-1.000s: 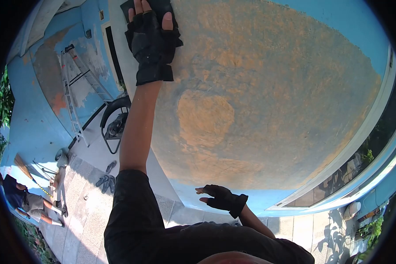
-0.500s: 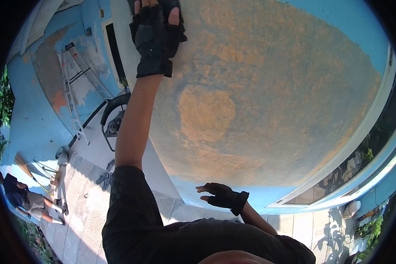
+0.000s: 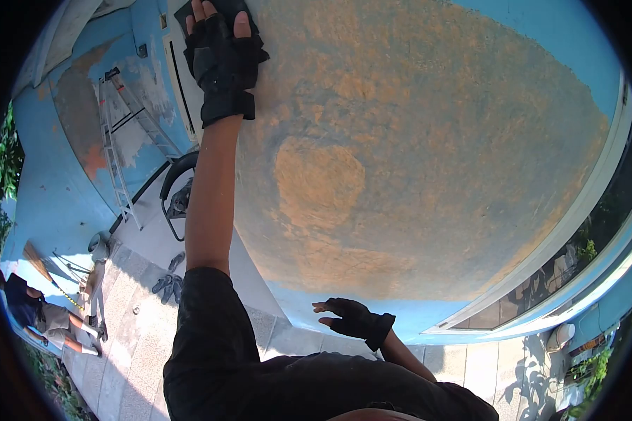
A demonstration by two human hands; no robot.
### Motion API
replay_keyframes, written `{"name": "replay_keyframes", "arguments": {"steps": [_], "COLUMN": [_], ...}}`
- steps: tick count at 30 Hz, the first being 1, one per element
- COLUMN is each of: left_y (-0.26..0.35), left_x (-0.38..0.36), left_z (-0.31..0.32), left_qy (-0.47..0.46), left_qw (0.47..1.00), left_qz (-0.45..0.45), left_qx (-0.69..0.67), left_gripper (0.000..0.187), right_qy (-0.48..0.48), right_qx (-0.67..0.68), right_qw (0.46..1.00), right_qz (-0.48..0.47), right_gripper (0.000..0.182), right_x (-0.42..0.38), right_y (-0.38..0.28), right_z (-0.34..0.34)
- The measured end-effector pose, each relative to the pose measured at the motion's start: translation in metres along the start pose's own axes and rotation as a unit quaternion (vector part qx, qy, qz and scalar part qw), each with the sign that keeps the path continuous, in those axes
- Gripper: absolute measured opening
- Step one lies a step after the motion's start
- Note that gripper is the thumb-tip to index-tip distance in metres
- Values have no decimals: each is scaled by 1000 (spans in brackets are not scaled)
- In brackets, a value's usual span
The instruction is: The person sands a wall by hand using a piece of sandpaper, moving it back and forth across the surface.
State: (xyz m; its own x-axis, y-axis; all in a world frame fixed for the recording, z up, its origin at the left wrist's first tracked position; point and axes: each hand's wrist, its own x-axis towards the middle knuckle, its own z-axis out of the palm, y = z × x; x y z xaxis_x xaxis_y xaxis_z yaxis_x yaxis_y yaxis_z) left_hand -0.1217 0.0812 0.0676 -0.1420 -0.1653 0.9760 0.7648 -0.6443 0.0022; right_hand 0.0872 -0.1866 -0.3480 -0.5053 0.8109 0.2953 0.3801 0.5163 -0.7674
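High on the left of the wall, my left hand (image 3: 223, 67), in a black fingerless glove, lies with its back to the camera, holding a dark flat sheet (image 3: 182, 12) against the surface. Only the sheet's edges show around the fingers. The wall patch (image 3: 319, 182) under it is mottled grey and tan with a rounded tan spot. Low in front of my body, my right hand (image 3: 354, 320), gloved the same way, hangs beside the blue lower wall (image 3: 407, 316). Its fingers are stretched out and nothing shows in them.
A ladder (image 3: 119, 140) leans at the left by a black curved frame (image 3: 168, 186). Sandals (image 3: 168, 284) and a bucket (image 3: 98, 247) are on the paving. Another person (image 3: 45, 316) is at the lower left. A window (image 3: 541, 291) borders the wall at right.
My left hand has slid left along the wall with the dark sheet. The right hand has dropped very slightly and stays stretched out.
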Motion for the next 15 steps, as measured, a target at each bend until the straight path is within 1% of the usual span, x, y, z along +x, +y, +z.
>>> {"name": "replay_keyframes", "arguments": {"steps": [1,3,4,5,6,8,10,11,12,13,14,15], "left_y": [24,93,130,153,156,154,123,95,75,51,45,47], "left_x": [-11,-41,-66,-87,-92,-84,-54,-35,-14,-10,1,1], "left_z": [1,-1,-7,-13,-15,-9,-1,8,-5,-3,-6,-3], "left_qy": [-13,-48,-127,-208,-216,-195,-96,-25,-59,-24,-5,4], "left_qw": [1000,988,969,940,941,940,970,979,989,1000,990,980], "left_qz": [24,144,208,263,255,271,224,200,133,18,-98,-161], "left_qx": [8,-2,-32,-62,-59,-67,-1,-5,-26,-10,-100,-119], "left_gripper": [77,77,76,75,75,73,73,72,73,75,77,78], "right_qy": [-2,-30,-34,-55,-65,-79,-102,-106,-89,-74,-69,-72], "right_qx": [6,-17,23,-16,-18,-26,-48,-50,-29,-9,9,10], "right_qw": [1000,999,999,998,997,995,992,992,994,996,996,996], "right_qz": [0,-5,-19,-40,-45,-61,-54,-54,-51,-49,-51,-53], "right_gripper": [39,38,37,37,37,36,44,44,44,44,43,43], "right_x": [0,4,5,9,9,14,11,5,-2,-11,-22,-30], "right_y": [0,1,11,3,3,3,-2,-1,1,4,10,14], "right_z": [-1,-5,-1,-9,-9,-17,-32,-38,-42,-48,-53,-58]}}
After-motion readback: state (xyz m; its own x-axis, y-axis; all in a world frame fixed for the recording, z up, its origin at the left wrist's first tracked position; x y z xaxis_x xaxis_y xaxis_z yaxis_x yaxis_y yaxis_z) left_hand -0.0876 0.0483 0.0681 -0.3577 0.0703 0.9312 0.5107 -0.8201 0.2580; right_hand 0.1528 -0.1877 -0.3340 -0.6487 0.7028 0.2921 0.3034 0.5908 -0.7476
